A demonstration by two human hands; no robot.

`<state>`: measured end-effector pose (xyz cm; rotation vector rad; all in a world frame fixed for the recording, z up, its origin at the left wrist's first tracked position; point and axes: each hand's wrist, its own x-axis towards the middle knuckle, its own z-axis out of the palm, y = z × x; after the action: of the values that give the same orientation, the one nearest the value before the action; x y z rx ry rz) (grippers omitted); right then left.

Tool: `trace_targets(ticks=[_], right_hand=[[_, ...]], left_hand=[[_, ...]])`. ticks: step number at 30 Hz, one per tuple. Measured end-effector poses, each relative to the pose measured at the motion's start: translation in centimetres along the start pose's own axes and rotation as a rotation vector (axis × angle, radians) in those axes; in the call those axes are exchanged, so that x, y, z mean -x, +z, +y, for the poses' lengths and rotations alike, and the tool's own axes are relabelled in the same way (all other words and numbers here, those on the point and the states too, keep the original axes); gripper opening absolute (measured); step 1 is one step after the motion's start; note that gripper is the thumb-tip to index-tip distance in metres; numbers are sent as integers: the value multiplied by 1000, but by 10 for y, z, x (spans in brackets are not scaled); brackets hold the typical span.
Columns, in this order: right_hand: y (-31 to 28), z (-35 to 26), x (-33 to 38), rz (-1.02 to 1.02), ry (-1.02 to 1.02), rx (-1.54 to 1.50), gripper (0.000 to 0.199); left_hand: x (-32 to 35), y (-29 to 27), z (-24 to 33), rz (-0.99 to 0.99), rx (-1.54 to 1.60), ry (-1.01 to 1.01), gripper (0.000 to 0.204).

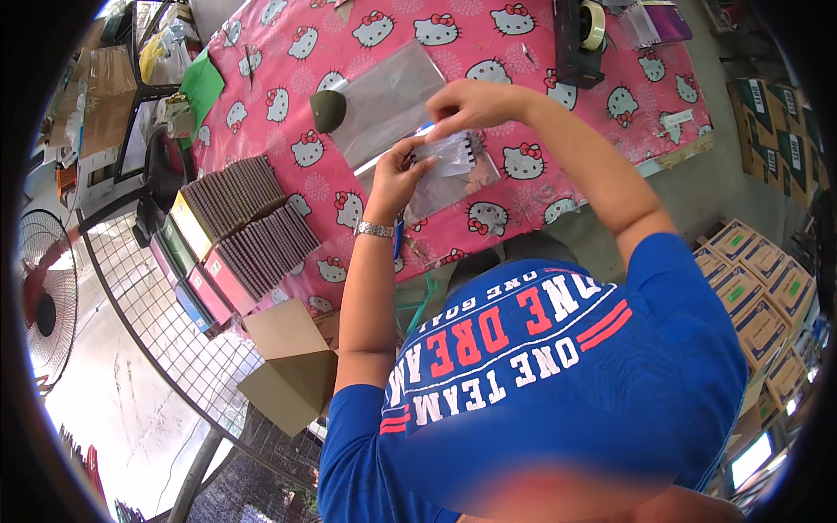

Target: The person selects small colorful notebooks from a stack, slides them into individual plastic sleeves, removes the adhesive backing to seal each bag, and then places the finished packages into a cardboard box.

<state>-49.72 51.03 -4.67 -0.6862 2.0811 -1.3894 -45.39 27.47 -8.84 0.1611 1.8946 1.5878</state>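
Hands: left hand (394, 177), right hand (466, 105), each grip pinching crinkly clear plastic bag (446, 157) over pink tablecloth (558, 122).

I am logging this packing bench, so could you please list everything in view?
clear bag: one, transparent, held in both hands
clear sheets: several, on the pink cloth
table: one, pink patterned cloth
dark cap: one, olive, on the cloth
tape dispenser: one, black, far edge
flat packs: many, brown rows, table's left end
cartons: several, brown, right floor
fan: one, left
left hand: wristwatch
right hand: pinching bag top
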Motion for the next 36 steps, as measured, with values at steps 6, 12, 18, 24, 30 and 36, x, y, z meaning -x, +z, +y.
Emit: trace_targets(ticks=[6, 12, 18, 24, 30, 36], right_hand=[[-10, 36, -52, -363, 249, 484, 68], [32, 51, -9, 120, 297, -10, 50], [93, -30, -3, 238, -75, 955, 75], [77, -10, 32, 320, -169, 184, 83], [106, 6, 8, 444, -73, 399, 70], [80, -50, -17, 375, 276, 487, 49]], left_hand=[[0, 0, 1, -64, 89, 16, 50], [11, 17, -33, 289, 44, 395, 47], [50, 35, -90, -175, 496, -354, 24], [61, -8, -65, 157, 534, 13, 64], [47, -27, -11, 143, -111, 229, 77], [42, -40, 22, 391, -408, 29, 37]])
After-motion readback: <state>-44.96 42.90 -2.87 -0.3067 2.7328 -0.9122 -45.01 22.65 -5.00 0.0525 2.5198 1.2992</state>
